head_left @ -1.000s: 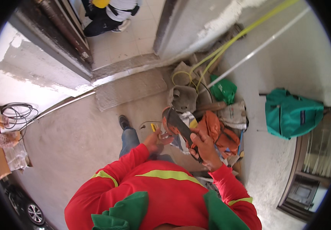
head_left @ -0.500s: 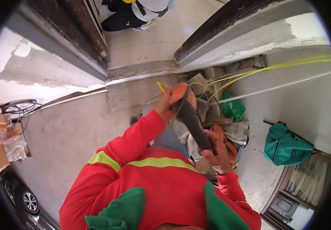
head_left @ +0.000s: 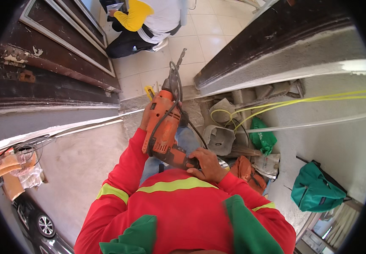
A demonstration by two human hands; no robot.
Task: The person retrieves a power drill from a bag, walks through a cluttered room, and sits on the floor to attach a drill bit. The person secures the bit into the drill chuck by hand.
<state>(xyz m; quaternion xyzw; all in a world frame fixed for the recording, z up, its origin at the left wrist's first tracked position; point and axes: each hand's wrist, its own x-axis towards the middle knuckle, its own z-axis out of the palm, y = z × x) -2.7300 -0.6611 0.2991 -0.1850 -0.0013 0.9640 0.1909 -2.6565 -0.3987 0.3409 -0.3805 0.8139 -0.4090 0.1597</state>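
I hold an orange and black power drill in front of my chest, its long bit pointing away toward the doorway. The drill's black cord loops over the body and up around the chuck. My left hand grips the drill body from its left side, fingers mostly hidden behind it. Around the rear handle, my right hand is closed, thumb below. Beside the drill's front, near my left fingers, a small yellow piece shows; I cannot tell whether it is held.
A person crouches beyond the doorway. To the right lie yellow cable, a grey bucket-like container, a green plastic bag, an orange bag and a teal backpack. Left are wrapped packages and a black car.
The drill has swung round so its orange body faces up and its bit points away. My left hand has moved left and my right hand nearer and left. The view has shifted.
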